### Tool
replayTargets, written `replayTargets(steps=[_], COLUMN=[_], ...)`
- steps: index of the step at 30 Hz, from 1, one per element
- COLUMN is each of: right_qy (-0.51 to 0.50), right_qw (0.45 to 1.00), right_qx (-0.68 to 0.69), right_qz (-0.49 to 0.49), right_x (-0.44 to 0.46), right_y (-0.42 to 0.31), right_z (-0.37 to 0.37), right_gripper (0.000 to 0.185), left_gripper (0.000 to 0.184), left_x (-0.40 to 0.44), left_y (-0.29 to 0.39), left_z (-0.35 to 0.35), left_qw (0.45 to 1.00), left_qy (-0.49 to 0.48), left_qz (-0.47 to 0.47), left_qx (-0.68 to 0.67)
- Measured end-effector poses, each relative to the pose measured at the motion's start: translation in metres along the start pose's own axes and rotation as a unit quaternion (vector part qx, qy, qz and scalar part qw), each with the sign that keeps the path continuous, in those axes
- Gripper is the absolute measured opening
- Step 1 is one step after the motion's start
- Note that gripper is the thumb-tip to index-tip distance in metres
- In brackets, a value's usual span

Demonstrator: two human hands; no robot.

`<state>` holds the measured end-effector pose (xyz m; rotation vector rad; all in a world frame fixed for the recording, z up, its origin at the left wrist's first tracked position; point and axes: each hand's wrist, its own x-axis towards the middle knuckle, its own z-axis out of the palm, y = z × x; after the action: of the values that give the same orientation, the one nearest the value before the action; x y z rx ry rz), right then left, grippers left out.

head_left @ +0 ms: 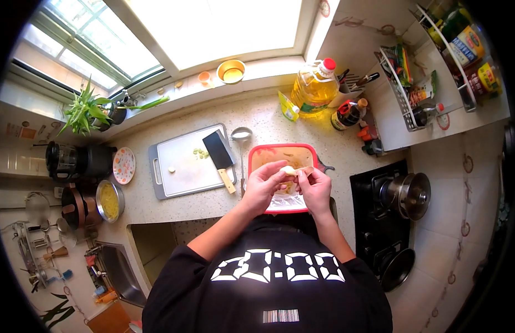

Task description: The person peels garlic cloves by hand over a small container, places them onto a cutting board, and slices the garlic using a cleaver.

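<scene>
A pale garlic clove (289,170) is pinched between my two hands, above a red-rimmed bin (283,147) with scraps and crumpled clear plastic inside. My left hand (262,186) grips the clove's left side with fingers closed. On the other side, the fingertips of my right hand (315,190) are closed at its end, where a thin brownish bit like skin shows. Left of the bin, a cleaver (218,151) lies across the edge of a white cutting board (182,152). Chopped garlic pieces (201,153) and one whole clove (171,170) rest on that board.
A ladle (241,136) lies between board and bin. Behind stand an oil jug (314,91) and a dark sauce bottle (348,115). At right is a stove with a lidded pot (411,196) and a pan (398,270). A metal bowl (110,201) and a sink (121,272) are at left.
</scene>
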<state>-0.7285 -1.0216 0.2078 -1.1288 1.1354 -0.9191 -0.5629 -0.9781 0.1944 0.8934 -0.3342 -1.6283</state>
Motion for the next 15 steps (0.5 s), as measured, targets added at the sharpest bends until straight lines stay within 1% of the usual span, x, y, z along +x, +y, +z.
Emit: replayTargets(steps=[2,5,8,10,15], right_qy=[-0.011,-0.012,-0.017,-0.021,-0.029], right_qw=[1.0,1.0,0.999,1.0,0.999], right_qx=[-0.021,-0.001,-0.011,-0.017,-0.03], right_qz=[-0.019,-0.013,-0.027,-0.012,-0.019], right_x=[-0.0003,0.0001,0.003,0.0014,0.0008], right_y=[0.0046,0.0026,0.0124,0.0065,0.0069], right_z=[-0.0026,-0.0022,-0.006,-0.0057,-0.0083], right_gripper=[0.009,0.009,0.008,0.008,0.007], left_gripper=[0.038,0.037,0.035,0.035,0.033], left_x=[0.0007,0.0016,0.0028,0.0033,0.0047], left_y=[0.0012,0.0017,-0.0021,-0.0035,-0.0022], left_z=[0.0005,0.0016,-0.0008,-0.0006,0.0008], left_qw=[1.0,1.0,1.0,1.0,1.0], left_qy=[0.005,0.011,0.01,0.006,-0.004], left_qz=[-0.005,-0.01,-0.005,-0.002,-0.019], left_qx=[-0.014,-0.019,-0.011,-0.005,-0.022])
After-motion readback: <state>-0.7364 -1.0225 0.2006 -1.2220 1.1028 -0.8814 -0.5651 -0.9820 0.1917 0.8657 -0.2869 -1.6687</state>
